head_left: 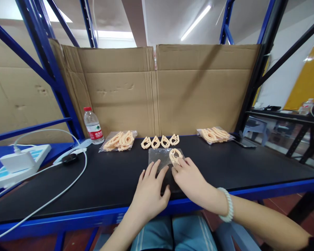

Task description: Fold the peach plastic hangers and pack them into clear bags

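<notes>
The left hand point(150, 190) lies flat with its fingers spread, pressing on a clear, glossy plastic bag point(157, 157). The right hand point(189, 177) is stretched out loosely, its fingertips resting on a peach-coloured loop piece point(174, 154) at the bag's far right corner. The piece is flat, rounded and open in the middle; which way its narrow end points is unclear. The rectangular bag lies on the matte black table point(107, 181), its long axis running away from the person. Just beyond it is a row of four similar pieces point(160, 141), flanked by two filled bags point(119, 140) point(214, 135). Creased cardboard point(199, 87) stands behind.
</notes>
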`<state>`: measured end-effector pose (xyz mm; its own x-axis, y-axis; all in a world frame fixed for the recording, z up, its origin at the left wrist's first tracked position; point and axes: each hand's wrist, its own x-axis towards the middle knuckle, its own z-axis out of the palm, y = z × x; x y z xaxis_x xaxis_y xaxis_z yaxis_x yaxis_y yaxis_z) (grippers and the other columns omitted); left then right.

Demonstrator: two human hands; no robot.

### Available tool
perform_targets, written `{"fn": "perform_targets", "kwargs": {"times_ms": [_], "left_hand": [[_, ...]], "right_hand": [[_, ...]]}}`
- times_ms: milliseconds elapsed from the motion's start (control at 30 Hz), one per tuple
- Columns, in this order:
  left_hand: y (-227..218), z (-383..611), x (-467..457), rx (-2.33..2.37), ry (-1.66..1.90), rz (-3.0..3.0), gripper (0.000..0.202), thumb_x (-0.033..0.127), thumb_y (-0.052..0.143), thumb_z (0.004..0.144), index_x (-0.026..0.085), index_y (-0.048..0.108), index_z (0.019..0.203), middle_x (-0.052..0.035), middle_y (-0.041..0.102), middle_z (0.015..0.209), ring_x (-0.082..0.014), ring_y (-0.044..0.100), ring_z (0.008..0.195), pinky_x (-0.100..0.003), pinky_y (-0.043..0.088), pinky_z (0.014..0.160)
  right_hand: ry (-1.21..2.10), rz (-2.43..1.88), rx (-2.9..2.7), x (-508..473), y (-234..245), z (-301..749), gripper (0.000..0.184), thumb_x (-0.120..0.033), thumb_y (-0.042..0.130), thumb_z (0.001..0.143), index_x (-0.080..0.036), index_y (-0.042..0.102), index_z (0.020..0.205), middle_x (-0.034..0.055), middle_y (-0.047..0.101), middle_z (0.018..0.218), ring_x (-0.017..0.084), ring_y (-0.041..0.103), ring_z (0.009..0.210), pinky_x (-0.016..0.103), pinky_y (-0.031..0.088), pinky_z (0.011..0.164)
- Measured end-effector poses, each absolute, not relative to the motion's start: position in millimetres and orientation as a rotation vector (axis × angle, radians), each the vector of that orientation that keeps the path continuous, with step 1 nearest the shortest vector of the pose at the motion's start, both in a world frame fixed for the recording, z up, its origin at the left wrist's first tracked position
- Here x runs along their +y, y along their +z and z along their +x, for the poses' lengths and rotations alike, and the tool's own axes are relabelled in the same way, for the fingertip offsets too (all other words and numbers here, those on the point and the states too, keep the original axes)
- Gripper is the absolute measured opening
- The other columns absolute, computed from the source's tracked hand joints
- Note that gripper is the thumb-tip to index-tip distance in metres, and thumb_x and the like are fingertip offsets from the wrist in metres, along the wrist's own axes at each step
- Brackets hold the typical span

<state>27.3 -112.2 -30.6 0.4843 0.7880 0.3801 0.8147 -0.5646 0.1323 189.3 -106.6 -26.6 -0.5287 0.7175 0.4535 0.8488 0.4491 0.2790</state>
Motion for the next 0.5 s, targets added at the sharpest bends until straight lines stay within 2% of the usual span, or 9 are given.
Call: {"fn": "perform_targets", "kwargs": {"times_ms": [100, 167, 233, 333, 400, 500], "left_hand": [[-31.2, 25.7, -109.4, -1.392, -0.755, -2.698, 0.049, 0.026, 0.050, 0.082, 0.018, 0.053, 0.130, -0.0159, 0.042, 0.144, -0.0335, 0.038, 0.133, -0.051, 0.037, 0.105], [-30.9, 23.9, -107.2, -1.363, -0.873, -2.727, 0.041, 0.026, 0.051, 0.083, 0.016, 0.057, 0.122, -0.0159, 0.047, 0.139, -0.0306, 0.043, 0.129, -0.047, 0.039, 0.105], [-29.7, 21.8, -104.8, -1.360, -0.993, -2.738, 0.033, 0.026, 0.050, 0.085, 0.017, 0.062, 0.114, -0.0143, 0.052, 0.134, -0.0287, 0.047, 0.126, -0.046, 0.041, 0.104], [-27.0, 19.0, -101.9, -1.386, -1.122, -2.755, 0.025, 0.023, 0.048, 0.086, 0.019, 0.065, 0.104, -0.0115, 0.057, 0.129, -0.0274, 0.053, 0.121, -0.047, 0.043, 0.102], [-25.5, 17.7, -101.1, -1.395, -1.167, -2.784, 0.025, 0.021, 0.048, 0.085, 0.020, 0.066, 0.102, -0.0105, 0.060, 0.127, -0.0265, 0.056, 0.117, -0.046, 0.045, 0.101], [-24.3, 16.8, -102.2, -1.387, -1.197, -2.817, 0.027, 0.020, 0.048, 0.084, 0.019, 0.065, 0.105, -0.0099, 0.063, 0.123, -0.0249, 0.058, 0.115, -0.045, 0.046, 0.100]], "right_hand": [[-0.566, -1.278, -2.402, -117.9, -4.2, 208.3, 0.014, -0.016, 0.054, 0.088, -0.018, 0.068, 0.086, 0.0070, 0.070, 0.082, 0.023, 0.057, 0.088, 0.037, 0.042, 0.075], [-0.409, -1.230, -2.289, -111.2, 13.2, 224.9, 0.019, -0.023, 0.052, 0.091, -0.019, 0.069, 0.083, 0.0037, 0.069, 0.075, 0.019, 0.057, 0.080, 0.033, 0.041, 0.072], [-0.375, -1.192, -2.212, -86.0, 26.9, 243.5, 0.021, -0.021, 0.050, 0.092, -0.018, 0.070, 0.087, 0.0048, 0.070, 0.079, 0.019, 0.056, 0.080, 0.032, 0.042, 0.074], [-0.378, -1.214, -2.283, -22.3, 35.3, 269.2, 0.027, -0.013, 0.044, 0.092, -0.014, 0.066, 0.107, 0.0096, 0.070, 0.102, 0.020, 0.056, 0.096, 0.034, 0.043, 0.087], [-0.352, -1.279, -2.425, 22.6, 32.9, 280.3, 0.037, -0.005, 0.040, 0.088, -0.012, 0.061, 0.119, 0.0110, 0.066, 0.116, 0.021, 0.053, 0.107, 0.035, 0.041, 0.094], [-0.302, -1.315, -2.542, 72.3, 21.5, 286.7, 0.051, 0.005, 0.041, 0.080, -0.012, 0.057, 0.126, 0.0110, 0.060, 0.127, 0.021, 0.051, 0.114, 0.035, 0.040, 0.095]]}}
